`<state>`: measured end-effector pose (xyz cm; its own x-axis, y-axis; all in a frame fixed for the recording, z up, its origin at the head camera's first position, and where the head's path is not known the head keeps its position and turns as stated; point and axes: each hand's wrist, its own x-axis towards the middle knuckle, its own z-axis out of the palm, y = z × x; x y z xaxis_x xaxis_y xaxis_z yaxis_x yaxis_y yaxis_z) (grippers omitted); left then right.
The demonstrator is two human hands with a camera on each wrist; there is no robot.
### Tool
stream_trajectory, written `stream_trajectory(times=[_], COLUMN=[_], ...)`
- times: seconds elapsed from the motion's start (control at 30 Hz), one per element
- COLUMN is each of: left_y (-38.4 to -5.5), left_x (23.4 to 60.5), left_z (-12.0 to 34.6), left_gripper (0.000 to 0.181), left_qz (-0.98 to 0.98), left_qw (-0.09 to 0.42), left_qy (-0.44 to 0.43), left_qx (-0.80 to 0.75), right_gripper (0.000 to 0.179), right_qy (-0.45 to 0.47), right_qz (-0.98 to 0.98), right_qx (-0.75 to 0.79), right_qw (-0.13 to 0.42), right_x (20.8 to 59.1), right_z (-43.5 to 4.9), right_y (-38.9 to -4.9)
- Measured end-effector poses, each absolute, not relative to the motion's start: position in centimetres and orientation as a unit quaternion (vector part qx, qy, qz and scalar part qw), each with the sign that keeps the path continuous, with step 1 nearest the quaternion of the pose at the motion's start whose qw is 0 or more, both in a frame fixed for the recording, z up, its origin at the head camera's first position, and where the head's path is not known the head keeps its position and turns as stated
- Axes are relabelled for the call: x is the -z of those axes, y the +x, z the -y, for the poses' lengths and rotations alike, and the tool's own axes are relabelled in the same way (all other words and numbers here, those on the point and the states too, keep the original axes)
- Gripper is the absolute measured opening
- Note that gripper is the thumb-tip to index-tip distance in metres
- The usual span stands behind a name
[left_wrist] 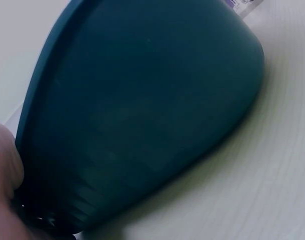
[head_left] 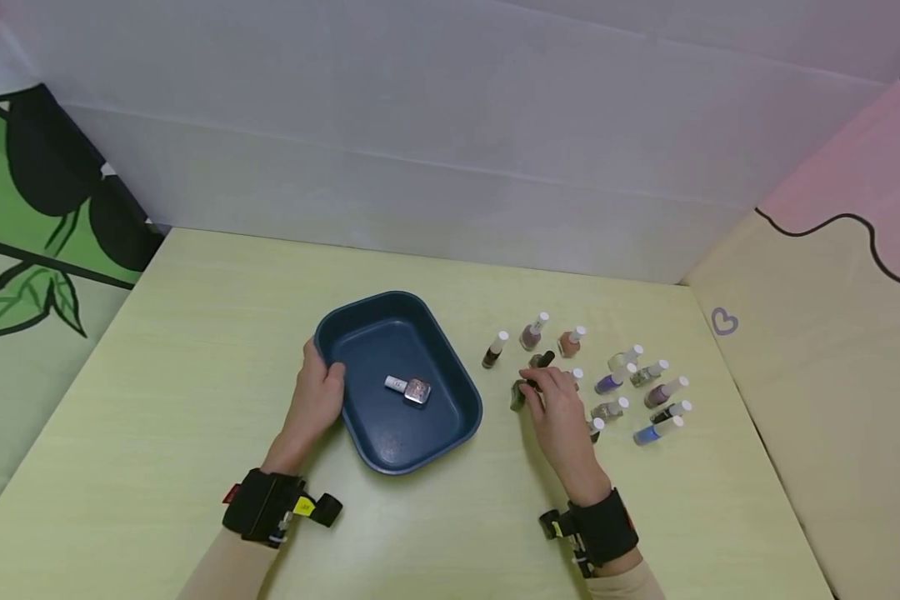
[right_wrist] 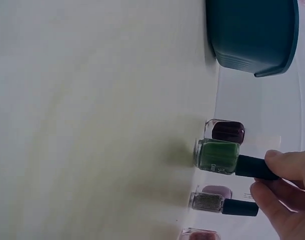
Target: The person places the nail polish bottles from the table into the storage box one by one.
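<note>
My left hand grips the left rim of a dark blue tray. Inside the tray lies a glittery nail polish bottle with a white cap. With thumb and fingers my right hand pinches the black cap of a green nail polish bottle, upright at the near left of a group of bottles. Just beyond it stands a glittery bottle with a black cap. In the left wrist view, the tray's outer wall fills most of the picture, and only part of the left hand shows.
Several more nail polish bottles with white caps stand to the right, among them a dark one, an orange one and a blue one. A pale wall closes off the table's back edge.
</note>
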<state>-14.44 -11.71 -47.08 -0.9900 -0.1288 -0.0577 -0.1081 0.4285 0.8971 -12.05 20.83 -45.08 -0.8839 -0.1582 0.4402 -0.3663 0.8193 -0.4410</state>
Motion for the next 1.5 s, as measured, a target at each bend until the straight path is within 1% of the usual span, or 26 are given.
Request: stream_trajectory(times=[0.23, 0.37, 0.5, 0.73, 0.93, 1.07, 1.23, 1.5], left_y=[-14.5, -14.4, -14.4, -14.5, -14.6, -14.5, -14.6, -14.9], left_x=[47.1, 47.0, 47.0, 47.2, 47.3, 47.3, 47.4, 47.8], left_z=[11.7, 11.7, 11.7, 11.8, 11.7, 11.7, 11.8, 11.8], left_gripper=[0.064, 0.065, 0.065, 0.064, 0.064, 0.064, 0.064, 0.064], left_qz=[0.845, 0.844, 0.845, 0.845, 0.845, 0.844, 0.844, 0.842], left_qw=[0.016, 0.014, 0.014, 0.017, 0.019, 0.017, 0.015, 0.016], left_qy=[0.071, 0.071, 0.069, 0.069, 0.065, 0.066, 0.067, 0.063], left_qx=[0.530, 0.531, 0.531, 0.529, 0.530, 0.532, 0.532, 0.536], right_gripper=[0.022, 0.022, 0.023, 0.025, 0.024, 0.023, 0.022, 0.023], right_qy=[0.172, 0.203, 0.229, 0.270, 0.310, 0.344, 0.368, 0.368], right_qz=[0.926, 0.920, 0.915, 0.906, 0.889, 0.877, 0.862, 0.876], right_qx=[-0.259, -0.246, -0.238, -0.222, -0.222, -0.224, -0.255, -0.255], right_qw=[0.215, 0.229, 0.231, 0.240, 0.253, 0.249, 0.237, 0.177], right_x=[43.4, 41.4, 39.2, 35.8, 34.1, 33.5, 34.0, 35.8], right_z=[-20.8, -20.3, -19.6, -17.3, -14.8, -13.1, -11.1, -8.3], right_y=[-12.3, -12.5, -12.9, -14.4, -15.9, -17.1, -19.0, -21.5])
